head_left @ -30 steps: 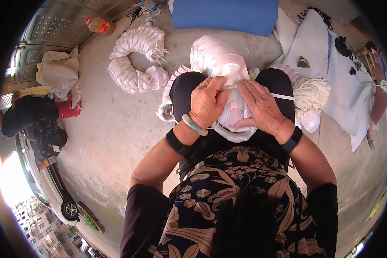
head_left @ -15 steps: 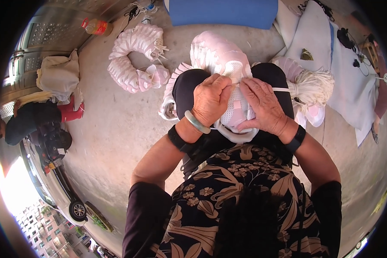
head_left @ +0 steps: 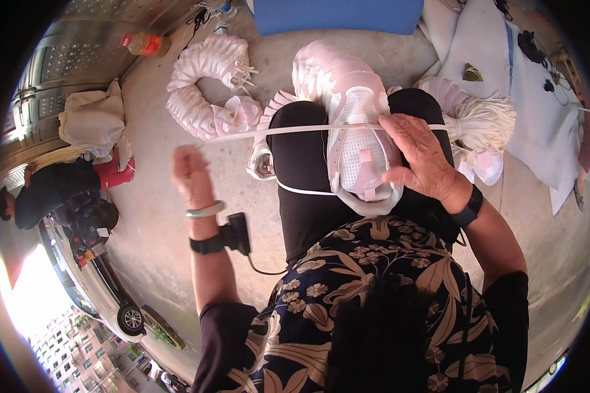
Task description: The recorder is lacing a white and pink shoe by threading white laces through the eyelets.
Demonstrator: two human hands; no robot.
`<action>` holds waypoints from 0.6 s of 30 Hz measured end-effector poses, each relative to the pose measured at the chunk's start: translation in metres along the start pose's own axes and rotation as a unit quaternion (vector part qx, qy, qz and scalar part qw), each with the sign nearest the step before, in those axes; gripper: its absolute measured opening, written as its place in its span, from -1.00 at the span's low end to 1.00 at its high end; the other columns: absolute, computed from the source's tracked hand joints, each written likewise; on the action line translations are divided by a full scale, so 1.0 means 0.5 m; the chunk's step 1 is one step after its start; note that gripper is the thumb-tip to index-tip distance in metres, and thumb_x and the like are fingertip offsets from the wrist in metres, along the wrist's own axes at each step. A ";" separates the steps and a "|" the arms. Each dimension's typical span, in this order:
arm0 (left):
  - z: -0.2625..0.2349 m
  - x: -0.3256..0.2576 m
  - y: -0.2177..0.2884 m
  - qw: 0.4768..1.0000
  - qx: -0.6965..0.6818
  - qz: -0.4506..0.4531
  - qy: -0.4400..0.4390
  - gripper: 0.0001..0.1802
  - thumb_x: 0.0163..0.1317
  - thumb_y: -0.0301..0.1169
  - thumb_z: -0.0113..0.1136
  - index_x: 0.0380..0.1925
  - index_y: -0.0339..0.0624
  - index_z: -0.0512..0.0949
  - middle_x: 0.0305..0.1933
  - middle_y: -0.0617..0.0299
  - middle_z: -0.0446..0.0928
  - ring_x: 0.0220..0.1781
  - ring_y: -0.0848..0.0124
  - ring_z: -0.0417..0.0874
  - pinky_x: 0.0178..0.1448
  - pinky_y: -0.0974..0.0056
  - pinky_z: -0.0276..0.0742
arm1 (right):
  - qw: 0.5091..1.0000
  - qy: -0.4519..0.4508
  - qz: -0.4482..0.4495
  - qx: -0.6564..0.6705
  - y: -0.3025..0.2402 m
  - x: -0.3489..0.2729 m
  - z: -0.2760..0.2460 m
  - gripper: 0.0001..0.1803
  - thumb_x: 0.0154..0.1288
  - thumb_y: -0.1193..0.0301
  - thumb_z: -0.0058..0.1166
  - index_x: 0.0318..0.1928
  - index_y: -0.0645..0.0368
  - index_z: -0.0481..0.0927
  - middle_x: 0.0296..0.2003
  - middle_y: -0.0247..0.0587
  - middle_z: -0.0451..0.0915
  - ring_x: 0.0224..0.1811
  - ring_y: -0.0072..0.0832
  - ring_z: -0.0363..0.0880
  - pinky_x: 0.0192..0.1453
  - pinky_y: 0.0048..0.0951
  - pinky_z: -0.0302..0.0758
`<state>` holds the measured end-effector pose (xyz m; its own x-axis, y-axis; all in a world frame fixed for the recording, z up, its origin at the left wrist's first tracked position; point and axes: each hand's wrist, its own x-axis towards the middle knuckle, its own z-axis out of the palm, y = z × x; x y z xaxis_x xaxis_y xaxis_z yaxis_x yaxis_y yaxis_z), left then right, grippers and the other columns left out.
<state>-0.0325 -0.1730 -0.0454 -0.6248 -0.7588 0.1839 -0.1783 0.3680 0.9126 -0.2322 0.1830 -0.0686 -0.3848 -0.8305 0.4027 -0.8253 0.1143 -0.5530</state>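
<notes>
A: Where is the pink and white mesh shoe upper [head_left: 362,147]?
B: On the person's lap, between two black-trousered knees [head_left: 300,147], its padded opening facing the dark floral-patterned top [head_left: 321,275].
A: And the flat white lace [head_left: 295,131]?
B: It crosses the shoe upper and stretches straight out to its left.
A: What about the hands?
B: The right hand [head_left: 421,154] lies on the shoe upper's right edge, thumb spread from the fingers, fingertips at the lace. The left hand [head_left: 192,173] is well apart, left of the shoe upper, fingers curled and blurred near the lace; I can't tell whether it pinches it.
A: Farther out?
B: A curved stack of nested pink and white uppers [head_left: 328,65] adjoins the shoe upper's far end. Left of the shoe upper, a C-shaped row of pale pink uppers [head_left: 182,101] lies on the grey concrete floor [head_left: 160,209]; to its right is a bundle of white cords [head_left: 488,124].
</notes>
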 end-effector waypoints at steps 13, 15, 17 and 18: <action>0.253 -0.111 0.136 0.913 0.207 0.261 -0.236 -0.61 0.05 -0.63 0.14 -0.05 -0.25 0.50 -0.14 -0.01 0.58 -0.27 0.18 0.65 -0.32 0.26 0.56 | 0.996 0.061 0.040 -0.054 0.002 -0.002 0.012 -0.62 -0.02 0.59 0.14 -0.09 0.23 0.53 -0.35 -0.21 0.58 -0.30 -0.23 0.54 -0.09 -0.28 0.42; 0.263 -0.108 0.133 0.897 0.219 0.272 -0.272 -0.67 0.05 -0.63 0.12 -0.12 -0.24 0.51 -0.25 0.03 0.57 -0.33 0.17 0.63 -0.36 0.24 0.54 | 0.995 0.059 0.040 -0.073 0.006 -0.013 0.000 -0.66 -0.02 0.58 0.15 -0.14 0.22 0.55 -0.39 -0.23 0.57 -0.33 -0.24 0.53 -0.12 -0.29 0.42; 0.266 -0.100 0.130 0.879 0.231 0.283 -0.308 -0.72 0.04 -0.63 0.10 -0.19 -0.22 0.52 -0.36 0.07 0.56 -0.38 0.16 0.61 -0.40 0.23 0.53 | 0.993 0.059 0.041 -0.090 0.014 -0.029 -0.014 -0.70 -0.03 0.57 0.16 -0.19 0.21 0.57 -0.43 -0.25 0.56 -0.37 -0.25 0.53 -0.14 -0.29 0.42; 0.259 -0.090 0.127 0.863 0.249 0.327 -0.294 -0.79 0.03 -0.62 0.09 -0.28 -0.20 0.51 -0.45 0.11 0.51 -0.43 0.17 0.58 -0.43 0.22 0.51 | 0.992 0.057 0.049 -0.102 0.019 -0.039 -0.023 -0.72 -0.03 0.57 0.16 -0.21 0.20 0.58 -0.44 -0.23 0.55 -0.38 -0.24 0.52 -0.16 -0.28 0.42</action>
<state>-0.1138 -0.0459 -0.0431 -0.9673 0.0481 0.2489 0.1447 0.9109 0.3865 -0.2375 0.2066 -0.0734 -0.5017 -0.7443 0.4409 -0.8438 0.3090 -0.4387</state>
